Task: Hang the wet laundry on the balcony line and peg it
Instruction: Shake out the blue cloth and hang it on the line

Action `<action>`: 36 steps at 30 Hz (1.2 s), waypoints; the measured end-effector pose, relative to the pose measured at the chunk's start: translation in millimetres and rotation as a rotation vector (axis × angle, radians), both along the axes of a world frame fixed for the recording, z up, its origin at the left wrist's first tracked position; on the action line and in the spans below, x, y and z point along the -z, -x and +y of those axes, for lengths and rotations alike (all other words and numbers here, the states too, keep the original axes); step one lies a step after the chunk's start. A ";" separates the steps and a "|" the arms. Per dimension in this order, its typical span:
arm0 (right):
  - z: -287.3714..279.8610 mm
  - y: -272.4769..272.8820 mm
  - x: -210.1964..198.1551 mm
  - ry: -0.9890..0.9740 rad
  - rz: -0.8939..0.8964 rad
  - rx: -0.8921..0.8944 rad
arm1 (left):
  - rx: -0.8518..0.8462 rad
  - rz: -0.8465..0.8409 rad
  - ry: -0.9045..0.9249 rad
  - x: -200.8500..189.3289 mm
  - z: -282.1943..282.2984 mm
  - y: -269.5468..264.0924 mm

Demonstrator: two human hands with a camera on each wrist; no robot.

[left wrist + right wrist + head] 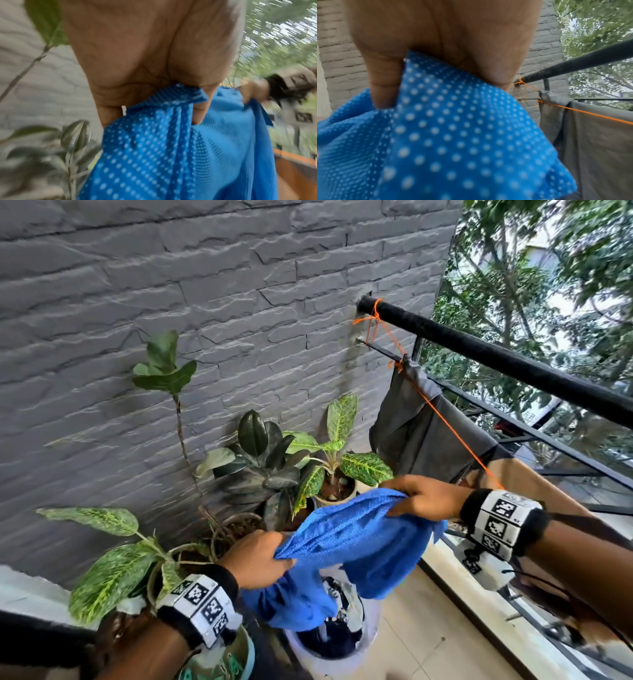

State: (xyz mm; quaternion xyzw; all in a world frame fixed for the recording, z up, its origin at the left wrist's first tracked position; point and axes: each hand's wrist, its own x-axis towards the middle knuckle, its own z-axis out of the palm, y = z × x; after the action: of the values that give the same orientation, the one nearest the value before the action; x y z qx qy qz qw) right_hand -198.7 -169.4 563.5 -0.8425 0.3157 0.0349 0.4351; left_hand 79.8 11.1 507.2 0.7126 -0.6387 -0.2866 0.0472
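Grey textured stone-brick wall (205,302), far left. Potted green leafy plants (274,453) at its foot. Left hand (255,559) pinches one edge of the blue white-dotted mesh cloth (352,539); right hand (428,497) grips the other, above a white round laundry bucket (329,659) on the pale tiled floor (428,628). Right: thin orange line (455,433) carrying a grey hung garment (421,436), tied to the black metal balcony railing (513,364).

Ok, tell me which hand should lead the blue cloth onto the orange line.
Right. The right hand grips the blue cloth beside the orange line, near the hung grey garment. The left hand holds the other end, lower, by the plants.
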 end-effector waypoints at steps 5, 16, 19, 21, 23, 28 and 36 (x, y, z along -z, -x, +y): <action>27.2 37.8 26.0 0.034 -0.032 -0.005 | -0.166 0.565 -0.007 12.4 8.2 5.1; 90.1 14.6 32.5 0.189 -0.081 -0.026 | 0.036 0.672 0.226 -1.9 -10.2 77.7; 87.5 12.7 15.5 0.182 -0.214 0.054 | 0.011 0.655 0.247 7.0 -4.4 79.4; 83.8 13.2 -3.5 0.286 -0.218 0.033 | -0.029 0.704 0.234 12.2 5.2 82.4; 83.9 10.6 -24.9 0.344 -0.228 -0.015 | -0.053 0.761 0.239 17.2 14.6 85.9; 79.2 -2.7 -78.6 0.111 -0.356 0.067 | -0.080 0.828 0.323 44.9 20.3 93.2; 67.6 -1.6 -168.6 -0.125 -0.755 0.261 | -0.300 0.739 0.214 127.1 -14.7 116.8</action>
State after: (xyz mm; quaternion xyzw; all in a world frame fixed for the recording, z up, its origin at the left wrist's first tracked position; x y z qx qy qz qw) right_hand -197.1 -101.8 732.1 -0.7208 0.2352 -0.3133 0.5718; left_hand -37.0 -3.6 380.1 0.6379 -0.4941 -0.4451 0.3883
